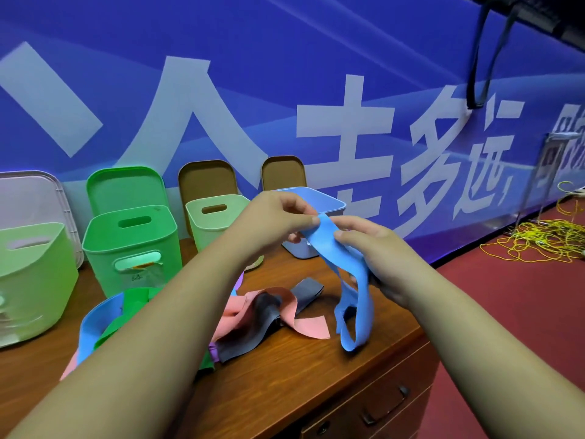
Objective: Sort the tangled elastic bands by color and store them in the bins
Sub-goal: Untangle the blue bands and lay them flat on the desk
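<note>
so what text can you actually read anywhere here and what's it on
"人", "走", "多", "远": large white characters on the blue banner behind the desk; a further character at its right edge is cut off.
Small dark handwritten mark on the front of the bright green bin: too small to read.
No text shows on the bands or the other bins.

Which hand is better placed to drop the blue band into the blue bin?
Probably the left hand: it pinches the blue band's top, right before the blue bin. The right hand is lower and farther.
</note>
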Tool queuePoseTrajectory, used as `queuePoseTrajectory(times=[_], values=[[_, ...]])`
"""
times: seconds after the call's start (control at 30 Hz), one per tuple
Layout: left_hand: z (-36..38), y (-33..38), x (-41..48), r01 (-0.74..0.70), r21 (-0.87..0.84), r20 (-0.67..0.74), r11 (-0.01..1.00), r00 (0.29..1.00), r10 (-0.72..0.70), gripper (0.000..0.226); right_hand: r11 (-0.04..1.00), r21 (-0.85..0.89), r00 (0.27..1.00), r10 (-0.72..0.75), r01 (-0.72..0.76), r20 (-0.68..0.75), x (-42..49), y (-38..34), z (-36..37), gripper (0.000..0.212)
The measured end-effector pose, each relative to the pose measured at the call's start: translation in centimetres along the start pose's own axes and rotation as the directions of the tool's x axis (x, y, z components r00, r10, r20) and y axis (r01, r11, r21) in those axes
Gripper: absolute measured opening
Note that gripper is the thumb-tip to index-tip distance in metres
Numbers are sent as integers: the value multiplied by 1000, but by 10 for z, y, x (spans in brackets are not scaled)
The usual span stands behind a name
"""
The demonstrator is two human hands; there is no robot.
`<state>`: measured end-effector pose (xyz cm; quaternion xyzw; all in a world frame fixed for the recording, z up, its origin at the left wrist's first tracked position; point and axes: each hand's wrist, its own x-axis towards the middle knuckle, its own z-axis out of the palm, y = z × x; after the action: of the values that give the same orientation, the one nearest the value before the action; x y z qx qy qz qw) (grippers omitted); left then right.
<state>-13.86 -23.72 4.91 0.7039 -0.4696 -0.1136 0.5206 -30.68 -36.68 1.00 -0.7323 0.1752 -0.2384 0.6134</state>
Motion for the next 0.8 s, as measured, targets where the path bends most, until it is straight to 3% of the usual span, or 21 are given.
queuePoseTrajectory(times=[0.1, 0.2, 0.43, 0.5, 0.6, 0.73, 0.8], values=[[-3, 12, 6, -26, -3, -45, 1000, 999, 26, 6, 988, -153, 987, -54, 31, -149, 2, 7, -5, 17], [0, 25, 16, -84, 13, -53, 996, 995, 84, 4, 972, -235, 968, -86, 30, -235, 4, 20, -11, 32], [15, 55, 39, -143, -141, -93, 980, 987, 131, 5, 962, -255, 990, -121, 99, -71, 5, 33, -13, 33], [18, 60, 45, -150, -169, -110, 974, 985, 132, 3, 970, -225, 993, -105, 91, -48, 8, 38, -15, 40], [24, 67, 50, -158, -210, -104, 965, 985, 139, 5, 993, -99, 996, -75, 70, -48, 9, 41, -18, 34], [31, 71, 55, -170, -280, -88, 945, 985, 151, 4, 990, 64, 988, -123, 129, -91, 14, 42, -24, 62], [34, 70, 60, -175, -287, -102, 942, 983, 152, 3, 986, 59, 981, -146, 154, -126, 16, 39, -29, 61]])
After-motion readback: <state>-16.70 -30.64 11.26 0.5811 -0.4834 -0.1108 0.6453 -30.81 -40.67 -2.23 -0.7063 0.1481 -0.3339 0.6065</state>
